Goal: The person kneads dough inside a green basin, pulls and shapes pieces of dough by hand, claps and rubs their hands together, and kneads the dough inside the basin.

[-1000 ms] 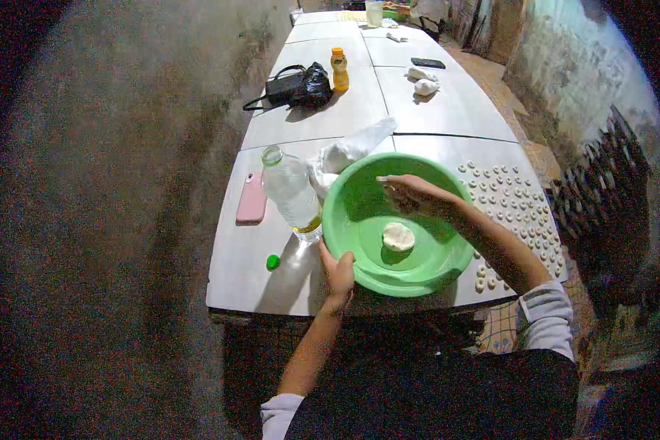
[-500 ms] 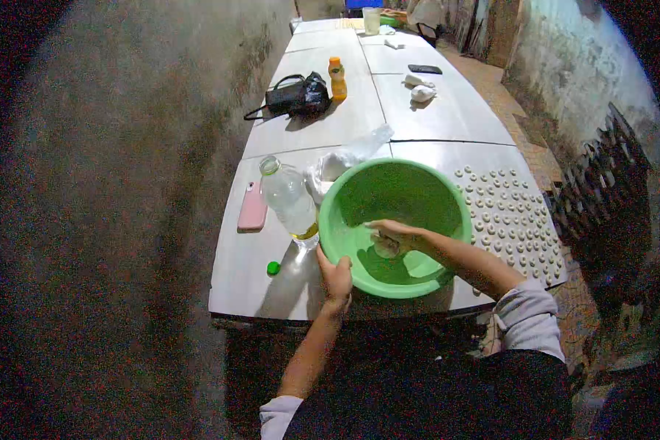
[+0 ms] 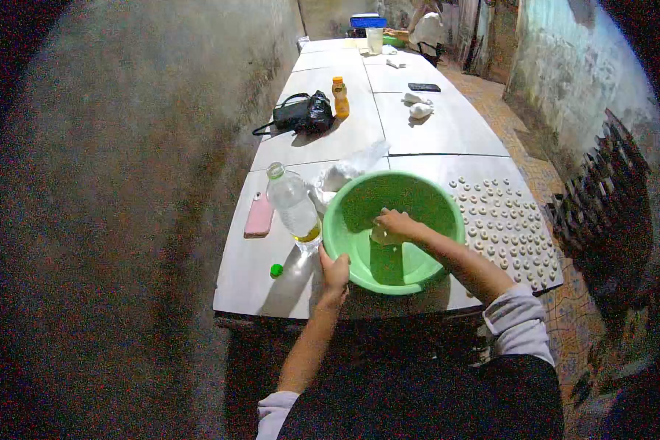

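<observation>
A large green plastic basin stands at the near end of the table. My left hand grips its near-left rim, thumb on the inside. Inside the basin, my right hand has its fingers curled over a pale lump that looks like dough; part of the lump is hidden under the fingers. Small pale crumbs lie on the basin floor below it. Just left of the basin, close to my left hand, an uncapped clear bottle stands with some yellowish liquid near its bottom.
A green cap and a pink phone lie left of the bottle. Several rows of small ring-shaped pale pieces cover the table's right side. Behind are a crumpled plastic bag, a black bag and an orange bottle.
My right hand has drawn its fingers in around the pale lump and shifted slightly within the basin. My left hand stays on the rim. The camera view has tilted up a little.
</observation>
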Demonstrator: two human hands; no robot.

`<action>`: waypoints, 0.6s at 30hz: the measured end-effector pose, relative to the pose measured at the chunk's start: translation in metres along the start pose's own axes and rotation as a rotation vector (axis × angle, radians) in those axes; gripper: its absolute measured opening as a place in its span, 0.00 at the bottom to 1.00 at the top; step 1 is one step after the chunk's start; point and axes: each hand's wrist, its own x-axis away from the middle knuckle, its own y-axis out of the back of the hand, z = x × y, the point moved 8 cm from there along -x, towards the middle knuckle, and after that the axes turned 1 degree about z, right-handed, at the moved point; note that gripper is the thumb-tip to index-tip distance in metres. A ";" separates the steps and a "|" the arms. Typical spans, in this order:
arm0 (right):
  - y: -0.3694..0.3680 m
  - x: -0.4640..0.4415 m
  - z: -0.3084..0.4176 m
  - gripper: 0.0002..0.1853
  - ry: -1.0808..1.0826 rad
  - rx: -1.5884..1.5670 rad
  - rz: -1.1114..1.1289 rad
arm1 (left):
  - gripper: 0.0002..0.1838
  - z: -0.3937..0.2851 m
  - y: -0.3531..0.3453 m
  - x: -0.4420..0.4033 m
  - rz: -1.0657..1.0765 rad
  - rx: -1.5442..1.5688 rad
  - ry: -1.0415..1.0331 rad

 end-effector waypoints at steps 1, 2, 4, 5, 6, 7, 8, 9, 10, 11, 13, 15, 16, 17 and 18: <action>0.027 0.009 0.016 0.13 -0.096 0.080 -0.071 | 0.32 -0.005 0.000 0.002 -0.003 0.002 0.000; 0.035 0.008 0.018 0.13 -0.097 0.076 -0.069 | 0.32 -0.006 -0.001 0.003 0.011 -0.015 0.021; 0.024 0.001 0.003 0.17 -0.217 -0.211 0.289 | 0.32 -0.004 -0.002 0.003 0.035 -0.038 0.036; 0.033 0.002 0.008 0.17 -0.220 -0.210 0.282 | 0.32 0.004 -0.002 0.000 0.034 0.039 0.044; 0.052 0.001 0.014 0.16 -0.193 -0.198 0.124 | 0.32 0.003 -0.004 -0.001 0.032 0.117 0.053; 0.071 0.001 0.019 0.14 -0.164 -0.182 -0.032 | 0.32 0.001 -0.005 -0.002 0.035 0.120 0.050; 0.080 0.001 0.026 0.15 -0.024 -0.161 -0.163 | 0.31 -0.011 -0.006 0.003 0.027 0.059 0.072; 0.093 0.008 0.036 0.15 -0.022 -0.158 -0.159 | 0.31 -0.018 -0.007 0.008 0.018 -0.001 0.097; 0.088 0.017 0.051 0.15 0.021 -0.149 0.067 | 0.31 -0.021 -0.007 0.011 -0.001 0.056 0.082; 0.090 0.027 0.070 0.16 0.065 -0.138 0.293 | 0.31 -0.013 -0.005 0.008 -0.005 0.059 0.085; 0.094 0.036 0.081 0.16 -0.031 -0.148 0.568 | 0.31 0.006 0.000 -0.001 0.013 0.049 0.036; 0.101 0.035 0.081 0.12 0.006 0.041 0.630 | 0.33 -0.007 -0.001 0.002 0.003 -0.117 -0.047; 0.082 0.017 0.066 0.15 0.145 -0.379 0.497 | 0.32 -0.010 -0.004 0.005 0.017 -0.008 -0.003; 0.091 0.009 0.066 0.19 0.127 -0.575 0.458 | 0.30 -0.010 -0.006 0.006 0.032 0.100 0.036; 0.100 0.002 0.067 0.25 0.120 -0.770 0.421 | 0.30 -0.003 -0.001 0.002 0.022 -0.044 0.036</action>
